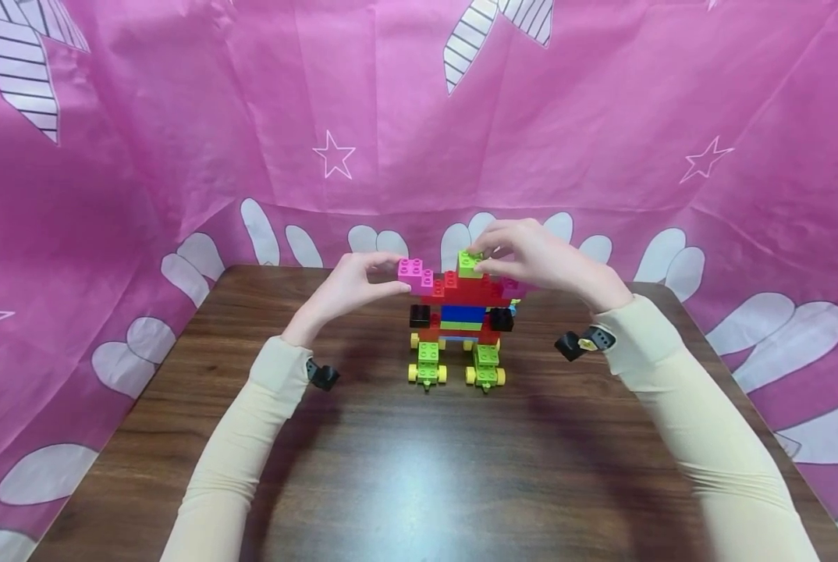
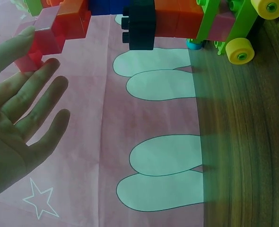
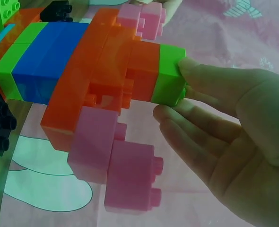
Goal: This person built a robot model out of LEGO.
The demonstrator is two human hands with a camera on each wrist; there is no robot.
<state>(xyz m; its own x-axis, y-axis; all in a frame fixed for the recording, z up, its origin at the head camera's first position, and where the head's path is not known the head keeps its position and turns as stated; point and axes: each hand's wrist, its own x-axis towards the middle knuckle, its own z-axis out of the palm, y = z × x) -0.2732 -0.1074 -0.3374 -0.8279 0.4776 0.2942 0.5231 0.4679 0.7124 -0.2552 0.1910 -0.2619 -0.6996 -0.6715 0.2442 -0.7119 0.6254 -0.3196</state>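
Note:
A block figure stands upright on the table, with a red-orange body (image 1: 470,293) over a blue layer (image 1: 463,314). My left hand (image 1: 349,282) pinches the pink brick (image 1: 410,271) at the figure's left shoulder, thumb on one side and fingers on the other. On top sits a lime green brick (image 3: 170,75), held between the thumb and fingers of my right hand (image 1: 552,261). Two stepped pink bricks (image 3: 130,175) form the other shoulder, below the right hand. Black bricks (image 1: 420,315) stick out at both sides. Green wheeled bases (image 1: 428,355) with yellow wheels carry the figure.
The dark wooden table (image 1: 419,468) stretches in front of the figure. Behind and at both sides hangs a pink cloth (image 1: 419,117) with white stars and petal shapes. A small black device (image 1: 587,342) is strapped at each wrist.

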